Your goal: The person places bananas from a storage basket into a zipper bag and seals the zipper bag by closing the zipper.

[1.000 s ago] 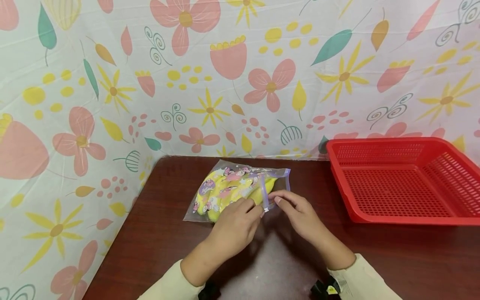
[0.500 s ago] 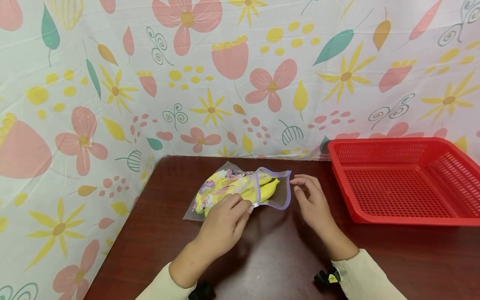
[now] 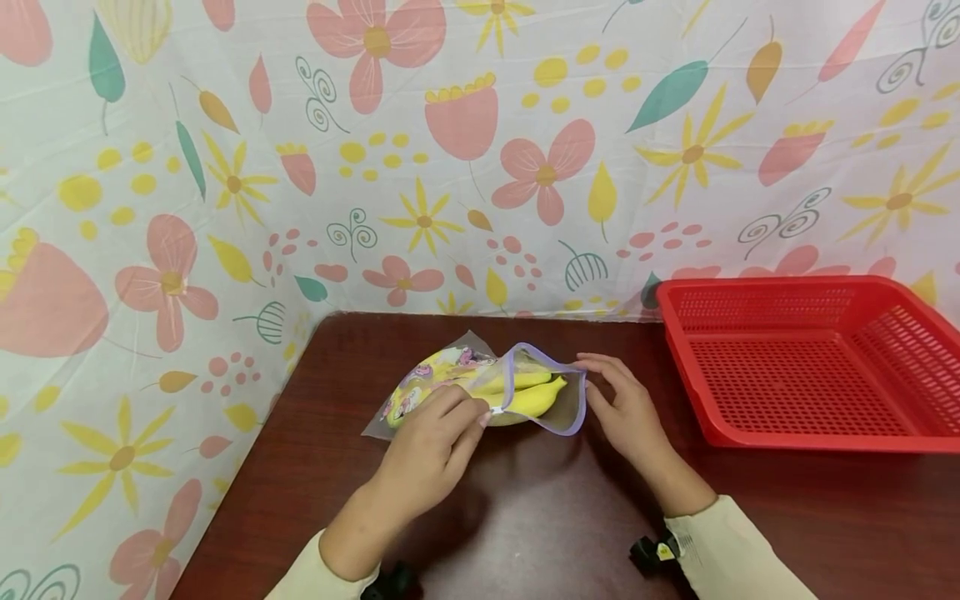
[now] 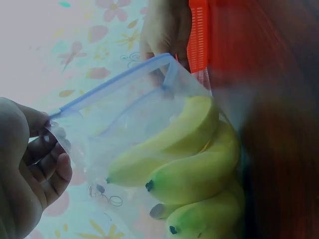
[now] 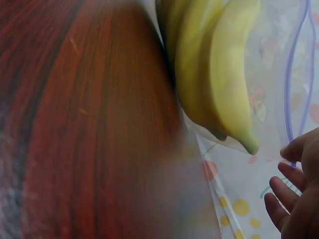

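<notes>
A clear zip bag with printed pictures and a purple-edged mouth lies on the table, its mouth gaping to the right. Several yellow bananas are inside, stem or tip ends toward the opening; their green-tinged ends show large in the left wrist view. My left hand pinches the bag's near edge at the white slider. On the far right corner of the mouth, my right hand pinches the purple strip between thumb and fingers, as the right wrist view shows with that hand.
A red plastic basket with a mesh floor stands on the right side of the dark wood table. Behind and to the left hangs a flowered cloth. Black straps are worn at both wrists.
The left hand has drawn the slider side leftward. The right hand left the near edge, moved right and took the far corner. The mouth has spread wide, baring more of the bananas.
</notes>
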A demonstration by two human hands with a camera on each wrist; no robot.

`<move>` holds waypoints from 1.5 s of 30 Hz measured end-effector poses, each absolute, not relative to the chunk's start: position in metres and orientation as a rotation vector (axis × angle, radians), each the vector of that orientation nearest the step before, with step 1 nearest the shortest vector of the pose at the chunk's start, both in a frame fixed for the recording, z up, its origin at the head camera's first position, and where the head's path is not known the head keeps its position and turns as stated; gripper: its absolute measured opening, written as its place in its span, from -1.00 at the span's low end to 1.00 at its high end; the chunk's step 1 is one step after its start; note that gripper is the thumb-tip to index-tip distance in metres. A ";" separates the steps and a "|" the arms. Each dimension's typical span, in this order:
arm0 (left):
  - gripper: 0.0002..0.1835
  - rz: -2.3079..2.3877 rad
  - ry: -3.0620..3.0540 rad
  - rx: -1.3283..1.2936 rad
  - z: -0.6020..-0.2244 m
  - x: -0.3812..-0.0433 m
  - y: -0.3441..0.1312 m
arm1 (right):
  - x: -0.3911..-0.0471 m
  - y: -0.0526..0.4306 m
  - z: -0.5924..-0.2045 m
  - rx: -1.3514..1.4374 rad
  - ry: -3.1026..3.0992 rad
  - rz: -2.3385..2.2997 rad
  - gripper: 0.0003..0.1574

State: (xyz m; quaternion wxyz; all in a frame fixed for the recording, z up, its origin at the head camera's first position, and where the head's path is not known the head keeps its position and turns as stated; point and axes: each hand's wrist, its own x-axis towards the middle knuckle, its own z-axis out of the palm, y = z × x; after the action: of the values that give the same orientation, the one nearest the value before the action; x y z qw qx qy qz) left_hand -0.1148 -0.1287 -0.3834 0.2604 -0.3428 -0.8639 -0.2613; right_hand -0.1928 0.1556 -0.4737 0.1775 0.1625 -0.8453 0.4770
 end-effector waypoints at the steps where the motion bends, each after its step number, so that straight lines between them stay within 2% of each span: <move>1: -0.86 -0.707 -2.335 -0.929 -0.383 -0.115 -0.129 | -0.193 0.156 -0.474 0.445 -2.395 1.344 -0.54; 17: -0.90 -0.789 -2.228 -0.833 -0.377 -0.123 -0.141 | -0.186 0.154 -0.458 0.334 -2.352 1.373 -0.78; 33: -0.91 -0.955 -2.158 -0.672 -0.361 -0.129 -0.144 | -0.172 0.162 -0.408 0.320 -2.273 1.288 -0.77; 45: -0.86 -1.154 -2.134 -0.515 -0.345 -0.156 -0.152 | -0.174 0.170 -0.368 0.261 -2.193 1.306 -0.77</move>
State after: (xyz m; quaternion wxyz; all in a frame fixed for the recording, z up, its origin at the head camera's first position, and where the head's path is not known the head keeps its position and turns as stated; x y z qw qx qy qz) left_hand -0.1562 -0.1518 -0.3446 0.3245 -0.1965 -0.8139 -0.4402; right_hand -0.1735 0.1703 -0.3683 0.2839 0.0977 -0.8197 0.4879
